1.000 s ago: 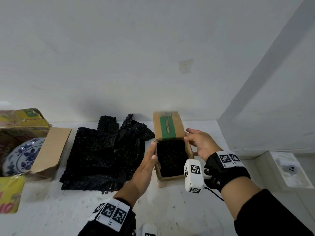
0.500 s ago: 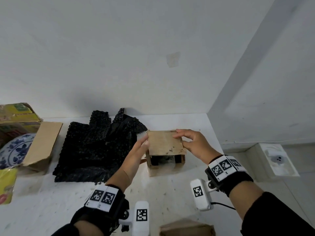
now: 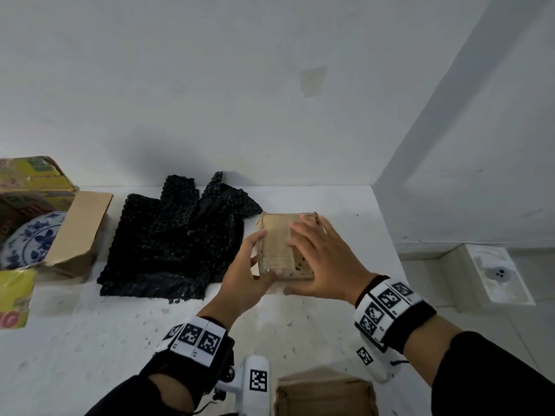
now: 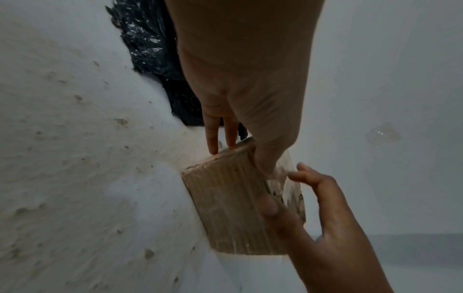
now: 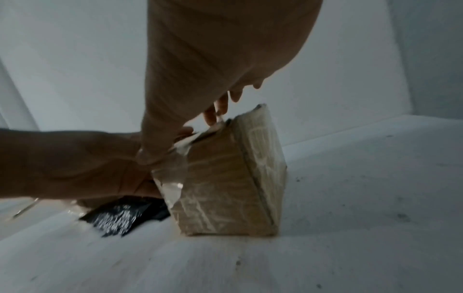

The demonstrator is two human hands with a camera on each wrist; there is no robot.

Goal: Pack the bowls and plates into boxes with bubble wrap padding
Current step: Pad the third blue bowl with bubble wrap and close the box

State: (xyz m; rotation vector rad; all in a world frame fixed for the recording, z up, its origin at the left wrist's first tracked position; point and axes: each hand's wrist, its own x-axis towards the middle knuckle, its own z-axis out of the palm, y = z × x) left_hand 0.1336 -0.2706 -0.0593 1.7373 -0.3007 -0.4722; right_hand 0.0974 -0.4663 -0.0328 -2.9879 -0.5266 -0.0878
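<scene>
Nearest, a second cardboard box [image 3: 326,396] sits at the surface's [image 3: 90,340] front edge. Mid-surface, the small cardboard box [image 3: 276,244], flaps down. Left hand [image 3: 249,283] grip: thumb on top, fingers along its left side, holding it. Right hand [image 3: 322,265] grip relaxed, flat fingers pressing the top. Black bubble wrap [image 3: 171,235] lies just left of it. Far left, a blue-patterned plate [image 3: 30,238] inside an open yellow box [image 3: 33,178].
</scene>
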